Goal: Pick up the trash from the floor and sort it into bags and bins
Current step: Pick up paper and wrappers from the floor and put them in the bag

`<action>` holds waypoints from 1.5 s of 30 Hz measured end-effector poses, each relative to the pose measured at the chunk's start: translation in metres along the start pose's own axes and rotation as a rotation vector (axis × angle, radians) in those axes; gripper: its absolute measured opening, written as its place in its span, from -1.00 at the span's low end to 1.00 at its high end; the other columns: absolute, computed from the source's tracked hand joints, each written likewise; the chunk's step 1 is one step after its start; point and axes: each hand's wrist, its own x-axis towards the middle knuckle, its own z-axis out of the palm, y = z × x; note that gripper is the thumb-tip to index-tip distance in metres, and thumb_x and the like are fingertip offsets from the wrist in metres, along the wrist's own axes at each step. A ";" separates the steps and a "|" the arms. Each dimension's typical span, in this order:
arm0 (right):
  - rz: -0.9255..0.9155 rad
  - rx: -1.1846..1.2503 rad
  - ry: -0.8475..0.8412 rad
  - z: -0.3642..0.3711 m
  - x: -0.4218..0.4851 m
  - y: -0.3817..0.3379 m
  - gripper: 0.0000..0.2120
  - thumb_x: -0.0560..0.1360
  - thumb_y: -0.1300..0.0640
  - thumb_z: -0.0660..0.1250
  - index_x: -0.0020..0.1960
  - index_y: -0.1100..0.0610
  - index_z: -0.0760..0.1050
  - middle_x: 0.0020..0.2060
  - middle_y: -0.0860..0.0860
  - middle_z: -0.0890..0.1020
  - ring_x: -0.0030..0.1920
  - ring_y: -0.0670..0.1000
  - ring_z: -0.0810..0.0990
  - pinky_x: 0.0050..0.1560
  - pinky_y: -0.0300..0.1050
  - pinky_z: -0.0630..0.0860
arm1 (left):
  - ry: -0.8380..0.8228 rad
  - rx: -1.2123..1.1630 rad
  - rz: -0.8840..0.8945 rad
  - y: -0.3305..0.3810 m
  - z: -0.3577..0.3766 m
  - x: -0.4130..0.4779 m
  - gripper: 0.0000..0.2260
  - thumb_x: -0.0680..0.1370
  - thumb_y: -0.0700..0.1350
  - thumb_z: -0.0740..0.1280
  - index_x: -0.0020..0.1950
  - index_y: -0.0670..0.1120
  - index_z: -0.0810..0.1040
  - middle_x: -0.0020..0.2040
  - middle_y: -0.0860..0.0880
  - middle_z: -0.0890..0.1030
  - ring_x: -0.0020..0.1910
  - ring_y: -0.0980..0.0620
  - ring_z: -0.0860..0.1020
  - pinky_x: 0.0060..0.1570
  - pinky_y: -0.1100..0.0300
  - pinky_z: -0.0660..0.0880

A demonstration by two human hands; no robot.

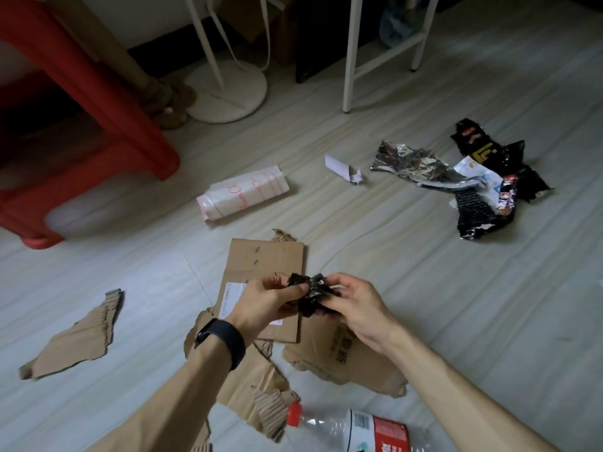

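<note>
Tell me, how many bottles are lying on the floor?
1. The bottle lies on its side at the bottom edge of the picture, with its red cap next to the torn cardboard. More may be hidden under the furniture or out of view.

The black wad (311, 291) is thin, crinkled plastic with a faint sheen; the cardboard (270, 259) is matt brown, its torn edges ribbed and rough; the foil wrapper (414, 164) is silvery, creased and glossy; the snack wrappers (479, 210) are shiny black film; the bottle (352, 430) is clear, glossy plastic; the stool (107, 102) is smooth red plastic; the floor (424, 288) looks pale and wood-grained.
</note>
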 end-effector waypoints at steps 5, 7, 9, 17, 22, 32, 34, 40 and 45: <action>-0.016 -0.115 -0.002 0.025 0.036 -0.012 -0.84 0.46 0.22 0.51 0.03 0.17 0.64 -0.09 0.12 0.71 -0.21 0.04 0.72 -0.28 -0.19 0.60 | 0.150 -0.075 0.026 0.003 -0.031 0.014 -0.82 0.46 -0.34 0.46 -0.02 -0.24 0.50 -0.07 -0.29 0.67 -0.11 -0.25 0.68 -0.17 0.03 0.65; -0.035 -0.291 0.020 0.023 0.062 -0.012 -0.79 0.44 0.04 0.53 0.04 0.03 0.64 0.00 -0.01 0.69 -0.09 0.02 0.72 -0.15 -0.07 0.65 | 0.218 0.134 0.045 -0.007 -0.049 0.030 -0.71 0.49 -0.26 0.45 0.17 -0.14 0.48 0.05 -0.22 0.66 -0.08 -0.16 0.67 -0.10 0.07 0.63; -0.066 -0.509 0.141 0.009 0.099 -0.017 -0.75 0.44 -0.06 0.50 0.09 -0.06 0.60 0.11 -0.12 0.64 0.02 -0.04 0.66 0.11 -0.03 0.59 | 0.291 0.546 0.068 -0.021 -0.068 0.048 -0.57 0.56 -0.14 0.38 0.39 -0.01 0.36 0.15 -0.11 0.63 0.02 -0.09 0.62 0.00 0.14 0.54; -0.104 -1.143 0.463 -0.045 0.239 -0.079 -0.37 0.57 -0.03 0.29 0.57 -0.12 0.12 0.60 0.14 -0.07 0.54 0.29 0.05 0.53 0.11 0.08 | 0.320 0.920 -0.040 -0.060 -0.102 0.078 -0.47 0.58 -0.09 0.20 0.53 0.04 0.12 0.10 -0.12 0.65 0.06 -0.18 0.57 -0.17 0.17 0.37; -0.007 -1.375 0.404 -0.048 0.270 -0.070 -0.39 0.61 -0.08 0.20 0.60 -0.02 0.10 0.61 0.15 -0.07 0.56 0.28 0.01 0.54 0.12 -0.03 | 0.316 0.888 -0.021 -0.064 -0.101 0.080 -0.43 0.52 -0.08 0.20 0.49 0.08 0.09 0.06 -0.08 0.63 0.02 -0.17 0.58 -0.09 0.06 0.52; -0.127 -1.201 0.605 -0.010 0.256 -0.054 -0.58 0.56 0.07 0.35 0.29 0.31 0.41 0.22 0.35 0.47 0.20 0.35 0.50 0.16 0.12 0.45 | 0.332 0.786 -0.020 -0.071 -0.108 0.075 -0.42 0.53 -0.06 0.24 0.50 0.13 0.09 0.13 -0.03 0.63 0.07 -0.16 0.58 0.02 0.04 0.52; -0.126 -1.154 0.564 0.002 0.236 -0.050 -0.67 0.57 0.05 0.32 0.20 0.27 0.48 0.16 0.30 0.57 0.16 0.31 0.55 0.11 0.08 0.47 | 0.357 0.721 -0.030 -0.072 -0.109 0.070 -0.57 0.54 -0.05 0.29 0.36 0.05 0.23 0.10 -0.05 0.64 0.05 -0.15 0.59 0.05 0.03 0.52; -0.167 -0.559 0.221 0.062 0.132 -0.042 -0.89 0.55 0.06 0.41 -0.01 0.10 0.62 -0.12 0.01 0.74 -0.08 -0.01 0.70 0.03 -0.06 0.59 | 0.177 -0.182 -0.046 -0.030 -0.121 0.052 -0.83 0.55 -0.16 0.40 0.09 -0.22 0.62 -0.05 -0.08 0.71 -0.12 0.06 0.68 -0.14 0.24 0.60; -0.088 -0.517 -0.089 0.118 0.111 -0.035 -0.90 0.56 0.21 0.38 -0.02 0.05 0.66 -0.20 -0.09 0.75 -0.17 -0.06 0.72 -0.13 -0.23 0.59 | 0.152 -0.356 -0.050 -0.020 -0.138 0.039 -0.78 0.59 -0.14 0.35 0.17 -0.24 0.59 0.04 -0.13 0.69 -0.01 -0.01 0.63 0.04 0.09 0.57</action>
